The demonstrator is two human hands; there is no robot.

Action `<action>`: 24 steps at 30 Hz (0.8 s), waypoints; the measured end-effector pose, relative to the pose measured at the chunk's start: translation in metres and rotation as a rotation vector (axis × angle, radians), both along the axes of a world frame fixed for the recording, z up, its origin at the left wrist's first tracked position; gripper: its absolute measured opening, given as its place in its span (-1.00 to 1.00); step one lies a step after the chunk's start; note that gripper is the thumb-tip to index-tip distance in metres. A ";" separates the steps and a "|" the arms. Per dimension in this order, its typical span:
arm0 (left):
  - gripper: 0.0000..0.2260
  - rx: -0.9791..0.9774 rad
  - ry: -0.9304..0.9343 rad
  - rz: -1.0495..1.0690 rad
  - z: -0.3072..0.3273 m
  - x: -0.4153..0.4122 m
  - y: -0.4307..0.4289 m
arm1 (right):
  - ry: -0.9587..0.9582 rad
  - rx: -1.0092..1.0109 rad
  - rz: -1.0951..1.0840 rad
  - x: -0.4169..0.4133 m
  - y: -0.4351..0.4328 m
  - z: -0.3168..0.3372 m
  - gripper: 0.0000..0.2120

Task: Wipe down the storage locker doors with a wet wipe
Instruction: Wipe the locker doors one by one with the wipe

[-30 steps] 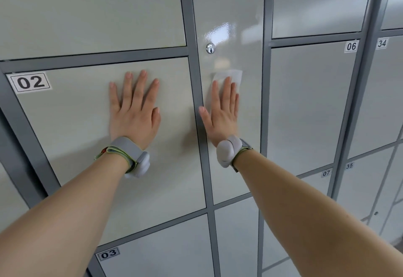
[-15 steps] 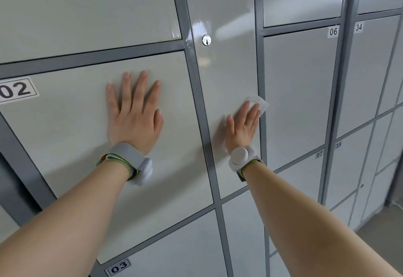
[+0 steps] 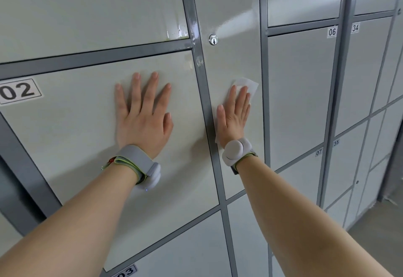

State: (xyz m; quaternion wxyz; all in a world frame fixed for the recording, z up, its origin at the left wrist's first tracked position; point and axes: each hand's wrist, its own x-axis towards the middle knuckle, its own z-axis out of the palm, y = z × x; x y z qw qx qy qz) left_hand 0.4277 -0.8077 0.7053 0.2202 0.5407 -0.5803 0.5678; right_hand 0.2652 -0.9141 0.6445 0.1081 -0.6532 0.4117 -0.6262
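Note:
A wall of pale grey locker doors in a darker grey frame fills the view. My left hand (image 3: 142, 113) lies flat with spread fingers on the door marked 02 (image 3: 65, 137). My right hand (image 3: 234, 117) presses a white wet wipe (image 3: 248, 85) flat against the narrow door (image 3: 235, 15) to the right, below its round keyhole (image 3: 213, 39). The wipe sticks out past my fingertips and by my wrist. Wet streaks shine near the frame above door 02.
Doors numbered 06 (image 3: 301, 93), 07, 34 and 35 stand to the right, and door 03 (image 3: 174, 252) below. A grey floor (image 3: 377, 246) shows at the lower right corner. Both wrists wear grey bands.
My right hand with the wipe swept down and right across the narrow door, then back up and left. My left hand stayed on door 02. The view shifted left.

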 end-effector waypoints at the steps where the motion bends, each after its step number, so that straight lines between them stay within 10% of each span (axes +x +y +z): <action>1: -0.52 0.001 -0.004 -0.001 0.000 -0.001 0.000 | -0.002 0.016 -0.006 -0.001 0.000 -0.006 -0.32; 11: -0.52 0.003 0.003 -0.011 0.000 -0.001 0.000 | -0.315 0.351 -0.004 -0.013 -0.008 -0.003 -0.43; 24: -0.52 -0.007 0.008 -0.020 0.000 -0.001 0.001 | 0.077 0.040 -0.038 0.007 0.006 -0.026 -0.33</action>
